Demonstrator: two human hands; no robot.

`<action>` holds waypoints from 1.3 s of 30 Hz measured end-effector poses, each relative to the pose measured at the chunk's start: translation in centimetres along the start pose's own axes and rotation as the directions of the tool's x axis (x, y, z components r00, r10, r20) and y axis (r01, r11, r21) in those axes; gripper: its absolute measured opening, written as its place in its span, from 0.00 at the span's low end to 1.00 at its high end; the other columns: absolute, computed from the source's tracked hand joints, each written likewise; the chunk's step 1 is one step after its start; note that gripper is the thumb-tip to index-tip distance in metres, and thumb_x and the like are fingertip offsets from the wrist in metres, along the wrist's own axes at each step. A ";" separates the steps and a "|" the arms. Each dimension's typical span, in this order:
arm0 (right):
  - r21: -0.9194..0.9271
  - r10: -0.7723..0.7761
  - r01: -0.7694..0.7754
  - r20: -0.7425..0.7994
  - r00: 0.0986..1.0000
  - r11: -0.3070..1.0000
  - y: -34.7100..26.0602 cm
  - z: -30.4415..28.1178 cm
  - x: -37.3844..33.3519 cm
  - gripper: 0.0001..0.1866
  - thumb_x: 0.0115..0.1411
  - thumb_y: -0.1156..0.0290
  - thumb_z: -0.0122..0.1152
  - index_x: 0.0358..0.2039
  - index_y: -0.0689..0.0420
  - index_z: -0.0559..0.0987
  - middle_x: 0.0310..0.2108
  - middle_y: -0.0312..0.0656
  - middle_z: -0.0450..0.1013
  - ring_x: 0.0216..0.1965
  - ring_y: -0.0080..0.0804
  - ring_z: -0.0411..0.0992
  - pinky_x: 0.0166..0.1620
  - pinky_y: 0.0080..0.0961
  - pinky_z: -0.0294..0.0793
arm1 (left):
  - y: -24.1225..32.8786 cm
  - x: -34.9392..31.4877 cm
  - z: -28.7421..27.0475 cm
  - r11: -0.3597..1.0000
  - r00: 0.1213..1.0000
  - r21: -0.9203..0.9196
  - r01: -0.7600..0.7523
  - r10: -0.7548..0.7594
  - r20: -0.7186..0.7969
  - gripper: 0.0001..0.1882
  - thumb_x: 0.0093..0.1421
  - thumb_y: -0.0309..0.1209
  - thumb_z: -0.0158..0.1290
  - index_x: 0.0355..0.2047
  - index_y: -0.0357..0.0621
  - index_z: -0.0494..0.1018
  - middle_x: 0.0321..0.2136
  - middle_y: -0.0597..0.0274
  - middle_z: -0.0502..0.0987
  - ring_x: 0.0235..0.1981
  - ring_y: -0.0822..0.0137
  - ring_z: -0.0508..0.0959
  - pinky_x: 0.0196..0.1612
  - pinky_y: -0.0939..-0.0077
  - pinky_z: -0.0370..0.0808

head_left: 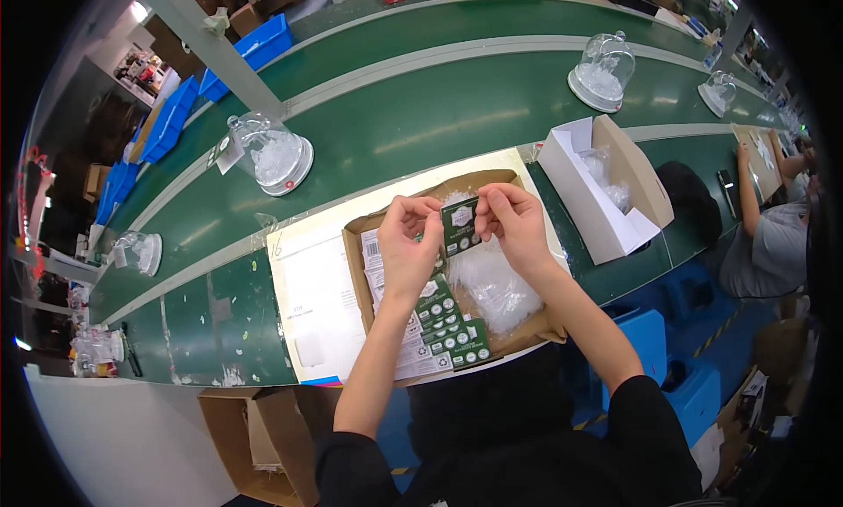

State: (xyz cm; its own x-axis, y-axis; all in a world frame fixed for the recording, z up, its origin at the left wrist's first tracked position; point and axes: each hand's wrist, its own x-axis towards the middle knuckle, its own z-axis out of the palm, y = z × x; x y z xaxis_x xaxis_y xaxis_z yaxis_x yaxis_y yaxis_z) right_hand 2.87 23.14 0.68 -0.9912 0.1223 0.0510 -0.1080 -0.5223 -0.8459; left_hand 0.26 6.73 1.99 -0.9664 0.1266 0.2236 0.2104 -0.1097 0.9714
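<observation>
Over a shallow cardboard tray (pixel 356 266), a small dark green printed card (pixel 459 226) is held up between my two hands. My left hand (pixel 410 244) is closed in a pinch at its left edge, and my right hand (pixel 520 230) pinches its upper right side. Whatever else the fingertips hold is too small to make out. Below them in the tray lie several more green and white cards (pixel 439 318), overlapping in rows on the left. A heap of clear, thin plastic pieces (pixel 499 287) fills the right part.
Under the tray lies a white board (pixel 307 305) on the green conveyor bench (pixel 211 318). An open white box (pixel 606 191) with clear plastic inside stands to the right. Clear domes (pixel 272 156) sit farther back. At far right, another person (pixel 768 244) works. Blue stools (pixel 645 340) stand below.
</observation>
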 end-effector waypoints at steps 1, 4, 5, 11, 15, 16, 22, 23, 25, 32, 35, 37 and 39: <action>-0.002 -0.001 0.001 0.004 1.000 1.000 0.1 -0.1 0.2 0.10 0.65 0.70 0.52 0.40 0.62 0.77 0.27 0.37 0.74 0.24 0.21 0.71 0.25 0.16 0.70 | 0.0 0.1 0.0 1.000 1.000 -0.011 -0.013 0.013 0.006 0.05 0.57 0.18 0.50 0.30 0.38 0.65 0.34 0.57 0.76 0.34 0.74 0.75 0.38 0.81 0.74; 0.157 0.048 -0.051 0.026 0.999 0.986 0.2 -0.1 0.3 0.10 0.65 0.68 0.52 0.40 0.61 0.76 0.29 0.36 0.73 0.25 0.22 0.72 0.25 0.17 0.70 | 0.2 0.0 -0.2 0.998 1.000 -0.049 -0.030 0.031 0.008 0.05 0.58 0.17 0.49 0.30 0.38 0.65 0.35 0.57 0.76 0.33 0.75 0.74 0.37 0.83 0.73; 0.188 0.065 -0.070 0.032 0.997 0.980 0.2 -0.1 0.4 0.09 0.65 0.69 0.52 0.40 0.61 0.76 0.30 0.36 0.73 0.27 0.23 0.72 0.25 0.17 0.70 | 0.3 0.1 -0.2 0.996 0.999 -0.074 -0.044 0.045 0.009 0.05 0.58 0.17 0.49 0.31 0.38 0.65 0.35 0.56 0.76 0.32 0.76 0.74 0.35 0.85 0.72; -0.138 0.074 -0.051 0.166 0.983 0.989 0.4 0.2 -0.2 0.07 0.63 0.75 0.54 0.39 0.63 0.77 0.30 0.39 0.75 0.28 0.24 0.74 0.28 0.18 0.73 | 0.6 0.3 -0.8 0.970 1.000 -0.244 0.012 -0.009 0.012 0.03 0.61 0.20 0.47 0.33 0.40 0.64 0.34 0.54 0.77 0.28 0.74 0.74 0.28 0.85 0.72; -0.236 0.121 -0.068 0.216 0.969 0.969 0.2 0.8 -0.3 0.07 0.62 0.77 0.55 0.37 0.65 0.79 0.29 0.42 0.76 0.28 0.25 0.75 0.28 0.19 0.74 | 0.7 0.5 -1.6 0.939 0.999 -0.343 0.019 -0.006 0.038 0.02 0.63 0.23 0.45 0.35 0.40 0.63 0.33 0.52 0.77 0.25 0.73 0.75 0.21 0.85 0.70; -0.254 0.126 -0.066 0.227 0.966 0.965 0.2 0.8 -0.3 0.07 0.62 0.77 0.54 0.38 0.65 0.78 0.29 0.42 0.76 0.28 0.25 0.75 0.28 0.19 0.74 | 0.7 0.5 -1.5 0.939 0.999 -0.343 0.023 -0.011 0.037 0.02 0.63 0.23 0.45 0.35 0.40 0.63 0.33 0.52 0.77 0.25 0.73 0.75 0.21 0.85 0.70; -0.018 0.206 -0.207 0.232 0.951 0.978 0.3 -0.1 0.0 0.08 0.63 0.73 0.54 0.41 0.61 0.77 0.31 0.39 0.75 0.28 0.25 0.74 0.28 0.19 0.74 | 0.8 0.4 -1.2 0.956 0.997 -0.284 0.068 -0.051 0.065 0.04 0.63 0.23 0.45 0.38 0.41 0.65 0.29 0.58 0.76 0.24 0.77 0.73 0.23 0.87 0.69; -0.018 0.206 -0.207 0.231 0.951 0.978 0.5 -0.3 0.1 0.08 0.63 0.73 0.54 0.41 0.61 0.77 0.31 0.39 0.75 0.28 0.25 0.74 0.28 0.19 0.74 | 0.7 0.3 -1.1 0.956 0.997 -0.284 0.068 -0.051 0.065 0.04 0.63 0.23 0.45 0.38 0.41 0.65 0.29 0.58 0.76 0.24 0.77 0.73 0.23 0.87 0.69; 0.188 0.193 -0.255 0.295 0.936 0.948 0.7 -0.5 0.2 0.09 0.63 0.73 0.55 0.43 0.58 0.76 0.33 0.38 0.74 0.30 0.24 0.73 0.29 0.18 0.73 | 0.5 0.2 -0.9 0.975 0.993 -0.198 0.097 -0.080 0.091 0.06 0.63 0.24 0.47 0.41 0.40 0.68 0.27 0.64 0.74 0.24 0.80 0.71 0.24 0.89 0.68; 0.267 0.152 -0.246 0.329 0.932 0.932 0.4 -0.6 0.3 0.11 0.63 0.77 0.53 0.46 0.61 0.75 0.36 0.39 0.75 0.35 0.23 0.74 0.34 0.18 0.76 | 0.9 0.0 -0.3 0.987 0.992 -0.144 0.070 -0.054 0.118 0.09 0.64 0.25 0.46 0.41 0.36 0.73 0.26 0.67 0.72 0.23 0.80 0.70 0.23 0.87 0.69; 0.252 0.140 -0.232 0.335 0.932 0.939 0.5 -0.5 0.3 0.12 0.62 0.78 0.53 0.47 0.61 0.75 0.36 0.38 0.75 0.35 0.23 0.74 0.35 0.18 0.76 | 0.8 -0.1 -0.4 0.987 0.990 -0.131 0.089 -0.074 0.119 0.09 0.64 0.24 0.46 0.40 0.36 0.74 0.26 0.67 0.72 0.24 0.79 0.71 0.23 0.86 0.69; 0.219 0.162 -0.236 0.312 0.936 0.947 0.4 -0.3 0.3 0.11 0.62 0.78 0.53 0.46 0.61 0.75 0.35 0.38 0.75 0.35 0.23 0.73 0.35 0.18 0.75 | 0.7 -0.1 -0.3 0.988 0.990 -0.131 0.082 -0.066 0.126 0.08 0.64 0.24 0.46 0.40 0.36 0.74 0.26 0.66 0.73 0.24 0.79 0.71 0.23 0.86 0.69; 0.188 0.149 -0.212 0.302 0.942 0.959 0.3 -0.2 0.3 0.11 0.62 0.78 0.54 0.45 0.61 0.75 0.35 0.38 0.75 0.34 0.23 0.73 0.35 0.18 0.75 | 0.8 -0.2 -0.3 0.988 0.989 -0.129 0.083 -0.066 0.130 0.08 0.64 0.24 0.47 0.40 0.36 0.74 0.26 0.66 0.73 0.24 0.79 0.71 0.23 0.86 0.69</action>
State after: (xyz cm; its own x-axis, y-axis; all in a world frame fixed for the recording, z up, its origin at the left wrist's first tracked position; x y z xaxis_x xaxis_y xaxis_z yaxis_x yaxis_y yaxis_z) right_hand 2.58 23.15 0.34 -0.9727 -0.2172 0.0820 0.0921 -0.6853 -0.7224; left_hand 0.55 6.29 2.71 -0.9509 0.2604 0.1674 0.1088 -0.2251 0.9682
